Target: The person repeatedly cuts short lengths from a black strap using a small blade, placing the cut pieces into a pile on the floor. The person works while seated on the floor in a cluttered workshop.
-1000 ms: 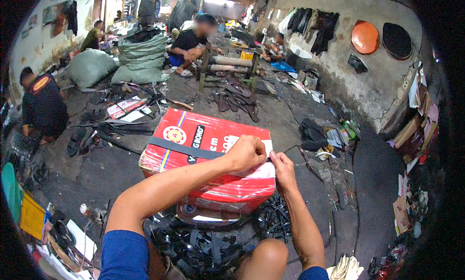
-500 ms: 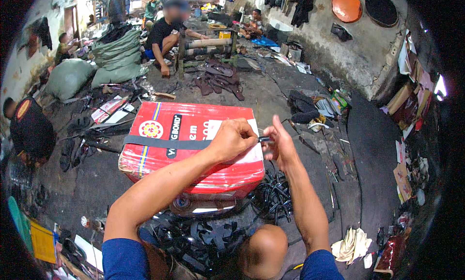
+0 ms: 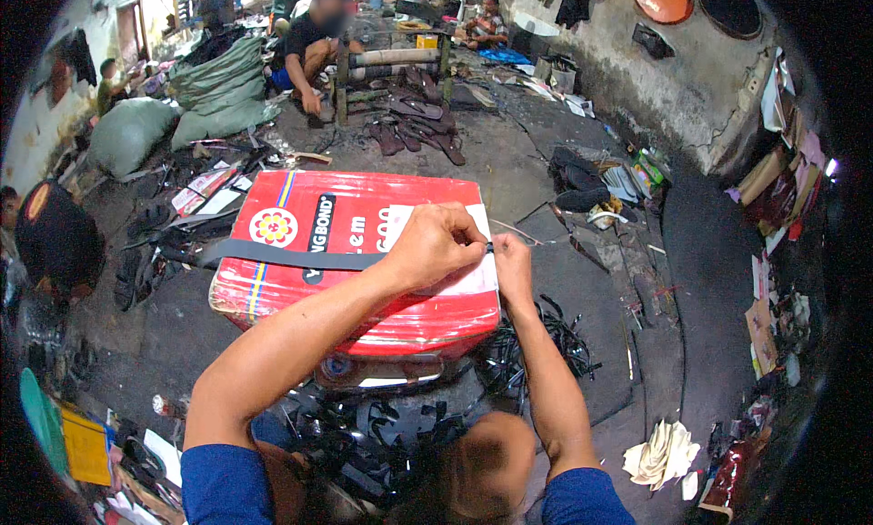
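A red carton (image 3: 427, 323) with a printed flower emblem stands in front of me. Across its top runs a flat dark-grey strip (image 3: 300, 255), whose left end sticks out past the carton's edge. My left hand (image 3: 436, 243) rests over the carton's right half, its thumb and fingers pinched on the strip. Close beside it, at the carton's right edge, my right hand (image 3: 512, 269) has its fingers pressed together at the strip's short dark end. Fingertips partly hide that end, so its exact form cannot be made out.
Black cut straps (image 3: 382, 452) lie heaped between my knees, and a tangled black bundle (image 3: 555, 343) sits right of the carton. Ahead are dark sandal-like pieces (image 3: 418, 125), a wooden rack (image 3: 342, 89) and a crouching person (image 3: 314, 43). Green sacks (image 3: 132, 136) stand at left.
My right hand has gone from spread fingers to a closed pinch at the strip's end. The left hand keeps its pinch. The view has shifted slightly.
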The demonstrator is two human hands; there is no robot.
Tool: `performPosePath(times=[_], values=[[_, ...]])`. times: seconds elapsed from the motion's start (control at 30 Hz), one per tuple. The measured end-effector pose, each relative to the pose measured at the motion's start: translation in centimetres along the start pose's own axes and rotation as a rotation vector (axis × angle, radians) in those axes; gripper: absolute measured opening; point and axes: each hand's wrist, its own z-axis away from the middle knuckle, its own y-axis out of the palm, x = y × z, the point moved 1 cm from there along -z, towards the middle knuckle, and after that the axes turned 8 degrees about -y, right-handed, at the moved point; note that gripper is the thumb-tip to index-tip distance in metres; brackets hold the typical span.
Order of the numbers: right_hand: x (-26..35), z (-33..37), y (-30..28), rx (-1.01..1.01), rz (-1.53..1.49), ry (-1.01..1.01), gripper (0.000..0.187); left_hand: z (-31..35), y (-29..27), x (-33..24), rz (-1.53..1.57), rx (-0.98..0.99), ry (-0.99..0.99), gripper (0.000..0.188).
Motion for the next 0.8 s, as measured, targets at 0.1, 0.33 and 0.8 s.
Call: performPosePath(times=[0.1, 0.33, 0.8], values=[[-3.3, 2.2, 0.7, -0.031, -0.073, 0.052, 0.033, 0.0, -0.1, 0.1, -0.002, 0.005, 0.009, 0.01], [-20.0, 13.4, 1.1, 0.009, 0.244, 0.192, 0.03, -0.7, 0.1, -0.2, 0.02, 0.001, 0.027, 0.009], [-34.2, 20.0, 0.4, 0.133, 0.66, 0.399, 0.022, -1.2, 1.5, -0.2, 0.113, 0.073, 0.147, 0.007]])
